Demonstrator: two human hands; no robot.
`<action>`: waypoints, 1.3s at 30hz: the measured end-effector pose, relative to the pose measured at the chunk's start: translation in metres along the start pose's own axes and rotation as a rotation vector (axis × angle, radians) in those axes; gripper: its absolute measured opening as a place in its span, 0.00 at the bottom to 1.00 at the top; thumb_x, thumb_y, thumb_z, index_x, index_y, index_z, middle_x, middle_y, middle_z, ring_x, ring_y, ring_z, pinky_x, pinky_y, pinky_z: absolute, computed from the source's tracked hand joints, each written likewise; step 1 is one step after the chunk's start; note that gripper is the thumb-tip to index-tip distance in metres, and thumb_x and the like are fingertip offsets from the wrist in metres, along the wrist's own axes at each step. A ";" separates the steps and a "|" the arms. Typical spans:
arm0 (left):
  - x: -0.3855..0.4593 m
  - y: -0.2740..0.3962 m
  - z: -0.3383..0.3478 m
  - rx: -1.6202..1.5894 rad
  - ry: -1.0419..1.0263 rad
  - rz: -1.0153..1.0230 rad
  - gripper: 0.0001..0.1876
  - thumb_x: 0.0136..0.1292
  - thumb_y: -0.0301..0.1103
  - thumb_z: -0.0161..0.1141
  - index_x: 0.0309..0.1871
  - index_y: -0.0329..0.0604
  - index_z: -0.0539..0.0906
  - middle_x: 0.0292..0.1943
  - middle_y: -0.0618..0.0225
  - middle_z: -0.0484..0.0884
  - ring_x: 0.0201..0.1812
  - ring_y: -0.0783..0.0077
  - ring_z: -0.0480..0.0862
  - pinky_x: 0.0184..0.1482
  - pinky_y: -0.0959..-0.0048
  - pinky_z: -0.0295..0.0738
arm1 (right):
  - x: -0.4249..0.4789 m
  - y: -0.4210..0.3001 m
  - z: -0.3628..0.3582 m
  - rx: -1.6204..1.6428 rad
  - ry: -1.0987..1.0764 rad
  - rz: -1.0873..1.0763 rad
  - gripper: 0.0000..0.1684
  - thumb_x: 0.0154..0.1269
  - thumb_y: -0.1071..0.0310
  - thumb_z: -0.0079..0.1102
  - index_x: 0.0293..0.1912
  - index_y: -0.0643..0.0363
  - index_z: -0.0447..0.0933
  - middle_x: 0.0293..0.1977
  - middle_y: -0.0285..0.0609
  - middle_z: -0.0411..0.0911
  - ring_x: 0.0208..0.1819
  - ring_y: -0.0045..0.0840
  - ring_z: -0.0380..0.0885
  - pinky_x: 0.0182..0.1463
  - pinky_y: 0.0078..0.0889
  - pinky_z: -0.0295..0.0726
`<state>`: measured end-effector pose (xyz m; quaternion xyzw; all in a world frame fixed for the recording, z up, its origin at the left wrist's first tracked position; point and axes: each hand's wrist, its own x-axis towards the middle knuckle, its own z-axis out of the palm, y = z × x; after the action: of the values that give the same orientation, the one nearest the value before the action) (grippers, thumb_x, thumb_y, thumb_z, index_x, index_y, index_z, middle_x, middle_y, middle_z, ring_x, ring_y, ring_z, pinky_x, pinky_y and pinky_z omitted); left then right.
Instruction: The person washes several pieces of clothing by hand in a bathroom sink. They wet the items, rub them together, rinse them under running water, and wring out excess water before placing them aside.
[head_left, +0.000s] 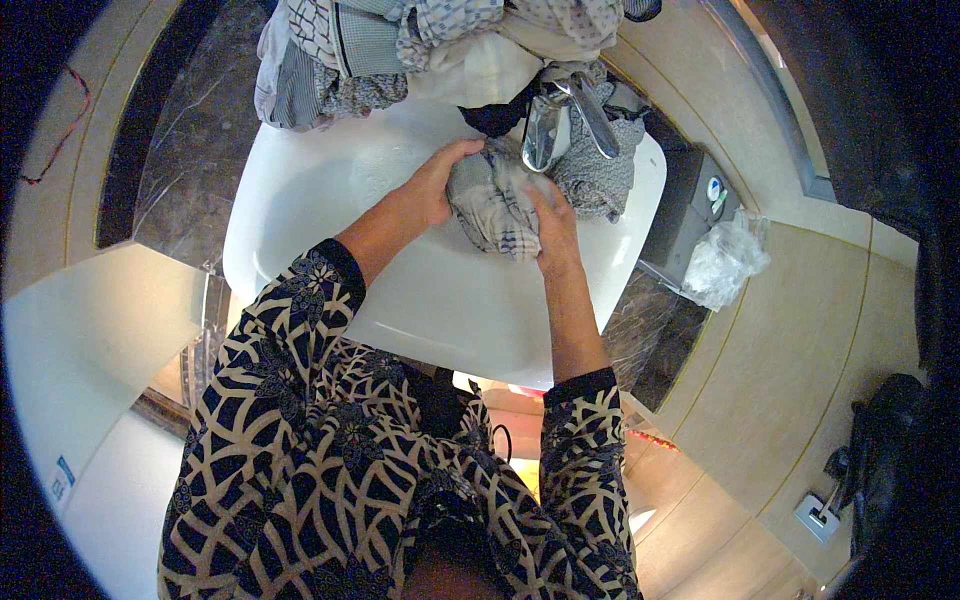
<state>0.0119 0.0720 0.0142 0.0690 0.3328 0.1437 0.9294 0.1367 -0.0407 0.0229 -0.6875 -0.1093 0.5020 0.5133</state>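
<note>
Both of my hands grip a bunched light cloth (496, 202) with dark checked bands, held over the white washbasin (442, 315). My left hand (442, 184) has it by the left side, thumb stretched along the top. On the cloth's right side is my right hand (555, 229), fingers partly hidden behind the fabric. A chrome faucet (546, 131) reaches down just above the cloth; whether water runs is hard to tell. Right of the faucet, a grey textured cloth (600, 165) drapes over the basin's rim. A black cloth (495, 118) lies behind my hands.
A large heap of patterned fabric (472, 67) covers the basin's back edge. On the dark marble counter (184, 135) to the right stand a dark box (679, 210) and a crumpled clear plastic bag (726, 259). A wall socket (817, 517) with a plug sits at lower right.
</note>
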 end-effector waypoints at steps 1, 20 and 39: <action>0.002 -0.001 -0.006 -0.041 -0.024 -0.051 0.16 0.52 0.41 0.54 0.41 0.43 0.73 0.38 0.63 0.76 0.40 0.65 0.76 0.47 0.63 0.70 | 0.004 0.005 -0.004 -0.034 0.022 -0.018 0.35 0.47 0.56 0.60 0.52 0.65 0.63 0.45 0.46 0.69 0.45 0.29 0.68 0.49 0.28 0.66; 0.018 -0.018 -0.018 -0.013 -0.056 -0.166 0.17 0.49 0.39 0.54 0.42 0.42 0.72 0.36 0.61 0.77 0.37 0.61 0.78 0.44 0.62 0.72 | -0.041 -0.008 0.019 -0.709 0.199 -0.600 0.36 0.45 0.60 0.61 0.54 0.60 0.60 0.42 0.52 0.70 0.40 0.36 0.72 0.42 0.30 0.71; 0.008 -0.025 -0.026 -0.174 -0.062 0.009 0.22 0.47 0.43 0.51 0.45 0.40 0.71 0.40 0.58 0.76 0.41 0.56 0.75 0.47 0.57 0.68 | -0.036 0.030 0.019 0.790 -0.192 0.181 0.32 0.58 0.46 0.42 0.56 0.56 0.55 0.51 0.45 0.64 0.49 0.39 0.67 0.45 0.48 0.71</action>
<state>0.0067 0.0518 -0.0158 -0.0061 0.2898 0.1739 0.9411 0.0932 -0.0668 0.0199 -0.3943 0.1052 0.6103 0.6790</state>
